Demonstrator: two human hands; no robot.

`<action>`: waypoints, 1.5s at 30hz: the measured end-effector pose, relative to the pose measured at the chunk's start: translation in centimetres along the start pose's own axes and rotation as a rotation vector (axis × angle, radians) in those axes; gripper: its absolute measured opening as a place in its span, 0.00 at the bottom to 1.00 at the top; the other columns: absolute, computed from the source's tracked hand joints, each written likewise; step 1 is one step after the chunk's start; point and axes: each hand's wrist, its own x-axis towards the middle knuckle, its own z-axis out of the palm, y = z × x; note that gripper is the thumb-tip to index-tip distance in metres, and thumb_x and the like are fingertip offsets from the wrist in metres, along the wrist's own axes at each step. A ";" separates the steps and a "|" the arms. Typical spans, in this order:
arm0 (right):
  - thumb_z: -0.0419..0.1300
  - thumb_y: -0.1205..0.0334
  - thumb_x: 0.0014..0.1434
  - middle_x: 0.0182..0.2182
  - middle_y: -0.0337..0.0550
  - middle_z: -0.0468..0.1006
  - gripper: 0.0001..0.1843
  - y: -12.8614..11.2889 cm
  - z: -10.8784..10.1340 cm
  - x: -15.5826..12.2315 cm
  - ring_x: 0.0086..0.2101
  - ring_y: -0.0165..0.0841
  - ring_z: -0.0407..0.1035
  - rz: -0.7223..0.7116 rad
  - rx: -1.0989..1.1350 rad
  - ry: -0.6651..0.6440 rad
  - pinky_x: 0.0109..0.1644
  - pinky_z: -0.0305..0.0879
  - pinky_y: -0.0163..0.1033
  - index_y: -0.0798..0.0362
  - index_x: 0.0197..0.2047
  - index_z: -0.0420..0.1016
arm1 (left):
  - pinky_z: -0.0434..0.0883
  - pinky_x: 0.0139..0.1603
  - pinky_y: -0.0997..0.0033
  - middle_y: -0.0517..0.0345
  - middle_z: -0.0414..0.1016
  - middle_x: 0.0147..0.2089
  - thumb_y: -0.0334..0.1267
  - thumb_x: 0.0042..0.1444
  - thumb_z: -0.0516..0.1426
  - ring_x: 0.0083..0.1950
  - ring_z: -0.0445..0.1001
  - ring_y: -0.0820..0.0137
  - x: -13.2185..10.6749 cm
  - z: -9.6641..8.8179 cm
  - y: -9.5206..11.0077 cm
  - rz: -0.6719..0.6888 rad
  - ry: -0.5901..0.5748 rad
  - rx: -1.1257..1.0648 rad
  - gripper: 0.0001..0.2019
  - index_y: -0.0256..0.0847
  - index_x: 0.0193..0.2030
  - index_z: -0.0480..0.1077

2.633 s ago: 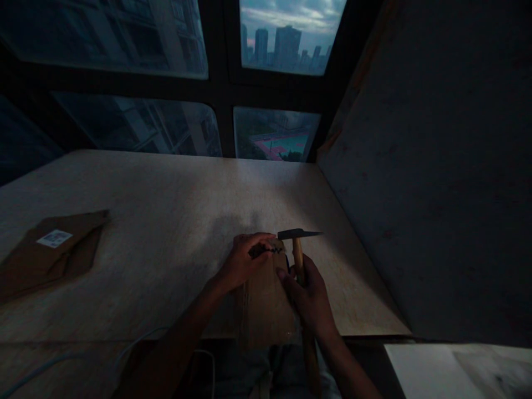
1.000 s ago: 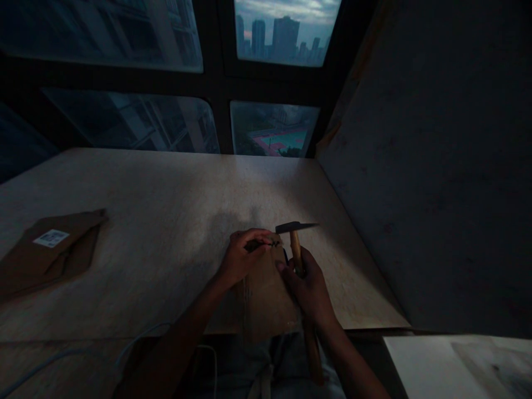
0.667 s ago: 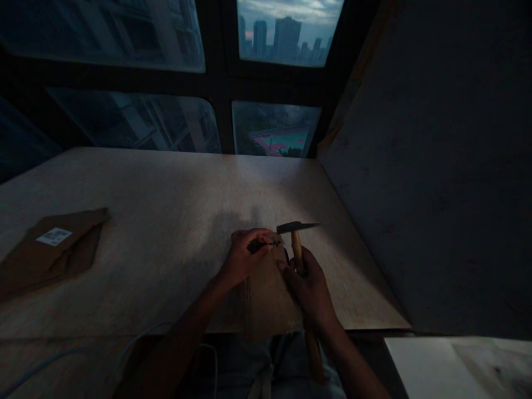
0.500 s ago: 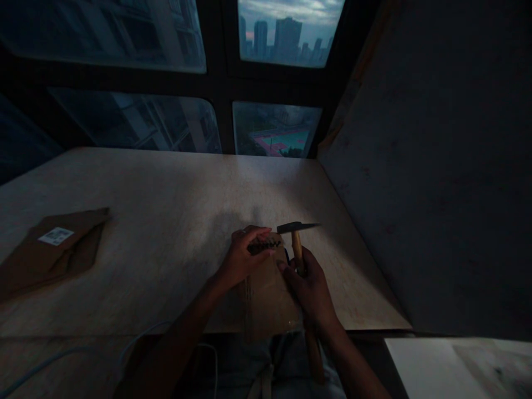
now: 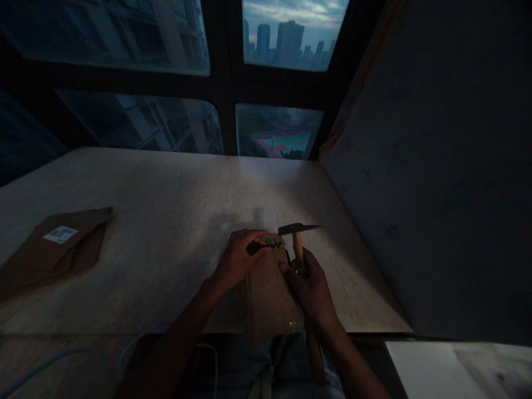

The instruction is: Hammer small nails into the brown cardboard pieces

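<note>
A folded piece of brown cardboard (image 5: 272,293) stands in front of me at the table's near edge, with a shiny patch of tape low on it. My left hand (image 5: 243,255) grips its top end, thumb on the near side and fingers on the far side. Between them shows a dark, jagged, tooth-like edge, too dim to make out. In my right hand (image 5: 311,282) is a hammer (image 5: 298,244) with a dark metal head and a wooden handle, head up. The right thumb rests against the cardboard's right side, by a small dark-blue edge.
Flattened cardboard (image 5: 54,249) with a white label lies at the table's left. Pale cables (image 5: 62,354) run along the near left edge. A grey panel (image 5: 415,166) bounds the right side, and dark-framed windows (image 5: 224,88) stand behind the table (image 5: 174,194).
The left fingers and thumb shift slightly leftward on the cardboard's top end, showing more of its edge. The right hand and hammer hold nearly the same place. The view has moved a little.
</note>
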 end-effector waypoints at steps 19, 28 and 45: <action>0.63 0.46 0.55 0.30 0.37 0.71 0.21 0.1 0.0 0.0 0.28 0.35 0.66 -0.004 -0.012 0.013 0.29 0.60 0.36 0.52 0.46 0.71 | 0.72 0.58 0.53 0.58 0.84 0.39 0.35 0.54 0.66 0.47 0.81 0.61 -0.9 0.6 0.3 -0.092 0.111 -0.069 0.16 0.47 0.49 0.76; 0.63 0.47 0.57 0.30 0.38 0.70 0.20 0.0 0.1 0.0 0.29 0.35 0.66 -0.007 -0.027 0.015 0.30 0.60 0.37 0.52 0.45 0.70 | 0.72 0.58 0.54 0.58 0.83 0.39 0.36 0.54 0.67 0.49 0.79 0.61 -1.1 0.8 0.1 -0.063 0.132 -0.041 0.16 0.47 0.50 0.75; 0.63 0.46 0.57 0.29 0.35 0.69 0.18 0.4 0.0 0.0 0.29 0.34 0.65 -0.017 -0.035 0.003 0.29 0.58 0.36 0.51 0.43 0.69 | 0.72 0.56 0.54 0.59 0.82 0.41 0.30 0.55 0.64 0.47 0.79 0.63 -0.9 0.2 0.1 -0.048 0.054 -0.013 0.18 0.47 0.53 0.74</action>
